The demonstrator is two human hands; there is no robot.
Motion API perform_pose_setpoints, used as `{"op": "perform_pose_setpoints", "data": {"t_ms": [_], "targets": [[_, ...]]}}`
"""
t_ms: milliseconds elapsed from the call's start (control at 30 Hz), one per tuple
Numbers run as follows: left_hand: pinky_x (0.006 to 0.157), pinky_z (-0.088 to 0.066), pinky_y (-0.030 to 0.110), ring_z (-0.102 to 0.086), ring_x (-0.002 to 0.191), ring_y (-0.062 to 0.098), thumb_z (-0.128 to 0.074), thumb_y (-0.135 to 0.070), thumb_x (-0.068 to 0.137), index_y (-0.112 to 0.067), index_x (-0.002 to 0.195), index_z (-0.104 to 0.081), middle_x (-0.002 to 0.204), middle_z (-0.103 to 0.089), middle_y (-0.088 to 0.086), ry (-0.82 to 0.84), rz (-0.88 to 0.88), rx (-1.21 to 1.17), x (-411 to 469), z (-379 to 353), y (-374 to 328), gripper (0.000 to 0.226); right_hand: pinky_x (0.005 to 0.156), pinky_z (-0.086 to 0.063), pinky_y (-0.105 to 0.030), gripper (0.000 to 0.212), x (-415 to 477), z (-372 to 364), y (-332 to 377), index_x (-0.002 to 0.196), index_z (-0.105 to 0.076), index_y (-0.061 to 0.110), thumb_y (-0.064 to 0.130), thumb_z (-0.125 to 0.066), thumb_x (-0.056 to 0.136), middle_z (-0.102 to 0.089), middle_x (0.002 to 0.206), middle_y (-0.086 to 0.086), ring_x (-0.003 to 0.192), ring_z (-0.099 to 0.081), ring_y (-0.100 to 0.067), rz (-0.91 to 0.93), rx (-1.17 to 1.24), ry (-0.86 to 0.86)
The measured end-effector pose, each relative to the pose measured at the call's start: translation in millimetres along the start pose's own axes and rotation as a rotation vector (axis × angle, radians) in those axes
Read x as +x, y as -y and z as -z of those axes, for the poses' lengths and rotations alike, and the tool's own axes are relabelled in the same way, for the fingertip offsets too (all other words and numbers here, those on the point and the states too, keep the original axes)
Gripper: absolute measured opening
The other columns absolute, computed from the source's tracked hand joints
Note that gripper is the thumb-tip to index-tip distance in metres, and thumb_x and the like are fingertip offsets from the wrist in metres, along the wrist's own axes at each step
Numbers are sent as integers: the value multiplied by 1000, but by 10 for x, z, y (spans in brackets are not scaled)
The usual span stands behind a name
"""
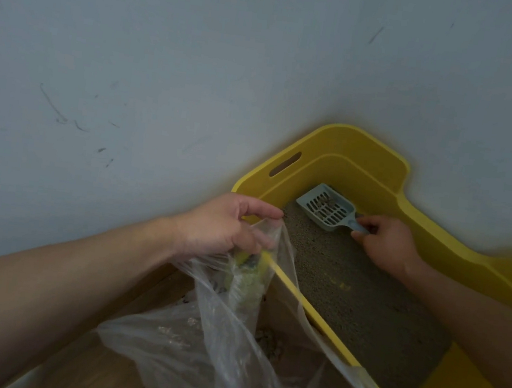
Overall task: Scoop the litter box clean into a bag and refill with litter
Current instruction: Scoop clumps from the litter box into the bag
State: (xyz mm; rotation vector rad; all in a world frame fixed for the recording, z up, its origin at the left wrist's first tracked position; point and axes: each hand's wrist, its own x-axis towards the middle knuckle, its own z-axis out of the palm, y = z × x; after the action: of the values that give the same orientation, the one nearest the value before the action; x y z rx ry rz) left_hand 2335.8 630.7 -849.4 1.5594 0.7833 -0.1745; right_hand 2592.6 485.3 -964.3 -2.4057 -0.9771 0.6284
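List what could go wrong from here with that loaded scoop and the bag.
1. The scoop, gripped by the right hand, carries clumps at the far corner of the litter box. Crossing the rim toward the bag could drop some onto the floor.
2. The left hand pinches only one edge of the bag, so its mouth sags and looks narrow; the scoop may miss it.

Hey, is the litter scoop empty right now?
No, several dark clumps lie in the slotted litter scoop, which the right hand holds by its handle inside the yellow litter box.
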Motion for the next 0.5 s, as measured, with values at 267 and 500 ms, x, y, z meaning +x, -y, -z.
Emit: {"op": "perform_pose_setpoints", "data": {"t_ms": [267,500], "targets": [[61,-53,23,-72,71,10,-60,19,80,-21,126,-59,96,-77,11,-11,-25,61,-102,-26,-46,61,76,-42,-29,34,-167,130,93,125,-66,14,21,-67,91,-65,109,-4,89,-56,-16,30,4,-19],[62,-47,28,-62,65,15,-68,5,68,-29,119,-64,71,-69,4,-33,-66,140,-292,-30,-91,62,61,-37,-21,33,-458,286,232,124,-66,16,21,-66,92,-57,97,4,74,-50,-3,59,-4,-59]]}}
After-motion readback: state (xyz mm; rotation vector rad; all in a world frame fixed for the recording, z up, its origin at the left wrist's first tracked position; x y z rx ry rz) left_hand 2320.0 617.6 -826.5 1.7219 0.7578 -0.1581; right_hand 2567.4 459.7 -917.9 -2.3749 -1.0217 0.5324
